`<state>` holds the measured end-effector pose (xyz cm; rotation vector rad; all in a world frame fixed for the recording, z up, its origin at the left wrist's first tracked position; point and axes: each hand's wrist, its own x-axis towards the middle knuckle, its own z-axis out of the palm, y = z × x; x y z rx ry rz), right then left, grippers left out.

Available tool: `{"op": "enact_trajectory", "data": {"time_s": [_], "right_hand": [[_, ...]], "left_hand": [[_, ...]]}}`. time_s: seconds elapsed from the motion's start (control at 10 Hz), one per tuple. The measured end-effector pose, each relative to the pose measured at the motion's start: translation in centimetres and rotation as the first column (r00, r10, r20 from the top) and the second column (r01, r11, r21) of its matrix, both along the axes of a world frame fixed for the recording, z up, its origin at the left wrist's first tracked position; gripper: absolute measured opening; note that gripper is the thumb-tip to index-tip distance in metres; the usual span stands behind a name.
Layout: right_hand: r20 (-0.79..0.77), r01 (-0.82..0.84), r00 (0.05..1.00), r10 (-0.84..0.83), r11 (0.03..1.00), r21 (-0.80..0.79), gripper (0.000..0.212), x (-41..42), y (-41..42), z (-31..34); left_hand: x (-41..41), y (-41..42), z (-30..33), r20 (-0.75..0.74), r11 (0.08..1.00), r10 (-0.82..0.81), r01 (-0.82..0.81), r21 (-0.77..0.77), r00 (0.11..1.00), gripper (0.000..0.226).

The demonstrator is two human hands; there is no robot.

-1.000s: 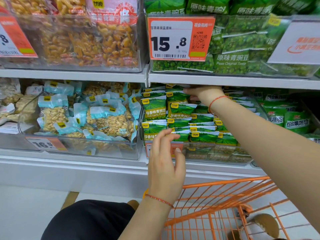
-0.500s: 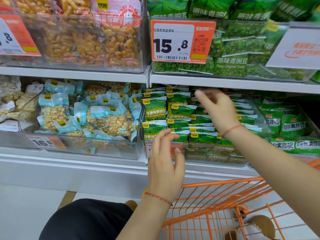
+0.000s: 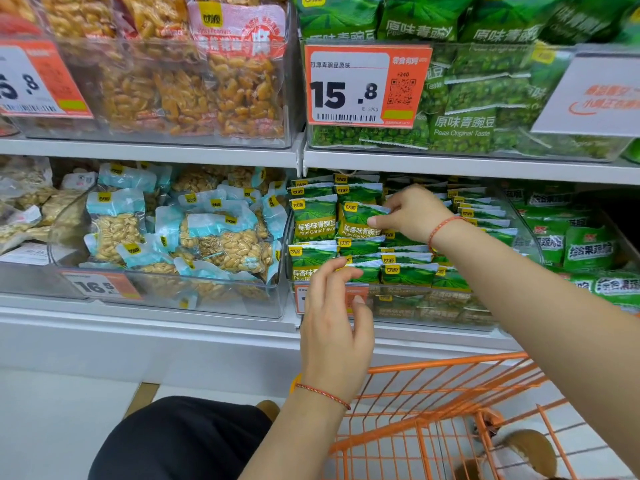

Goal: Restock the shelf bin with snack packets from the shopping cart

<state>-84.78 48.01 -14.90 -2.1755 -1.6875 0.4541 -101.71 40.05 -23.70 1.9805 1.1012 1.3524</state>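
A clear shelf bin on the middle shelf is packed with rows of green garlic pea packets. My right hand reaches in over the bin and pinches the right edge of one upright green packet in the second column, thumb below and fingers above. In front of the bin's front wall my left hand hovers with fingers relaxed, its fingertips at the front row of packets, holding nothing. The orange wire shopping cart stands below the shelf at the lower right; I see no packets in the visible part.
A bin of pale blue peanut packs sits to the left. Other green snack packs are on the right. The upper shelf holds orange peanut bags, green pea bags and a 15.8 price tag. My dark-clothed knee is at the bottom.
My right hand has come down and leftward from the back of the bin under the shelf edge and now pinches a front packet. My left hand has stayed put.
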Motion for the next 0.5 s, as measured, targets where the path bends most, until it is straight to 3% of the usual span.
{"op": "enact_trajectory", "data": {"time_s": [0.1, 0.3, 0.4, 0.5], "right_hand": [[0.081, 0.035, 0.996, -0.038, 0.999, 0.037, 0.038, -0.1, -0.1, -0.3], [-0.152, 0.169, 0.980, -0.132, 0.947, 0.273, 0.033, 0.2, -3.8, -0.9], [-0.116, 0.144, 0.987, -0.114, 0.945, 0.293, 0.023, 0.6, -6.9, -0.6], [0.006, 0.000, 1.000, -0.001, 0.986, 0.169, 0.015, 1.1, -11.0, 0.7]], "left_hand": [[0.1, 0.0, 0.0, 0.002, 1.000, 0.001, -0.001, 0.019, 1.000, 0.032], [0.2, -0.3, 0.2, -0.024, 0.998, 0.012, -0.011, 0.054, 1.000, 0.031], [0.3, 0.2, 0.4, -0.153, 0.997, -0.015, 0.027, 0.076, 0.988, 0.030], [0.0, -1.6, 0.9, -0.393, 0.983, -0.101, 0.154, 0.103, 0.914, 0.032]]}}
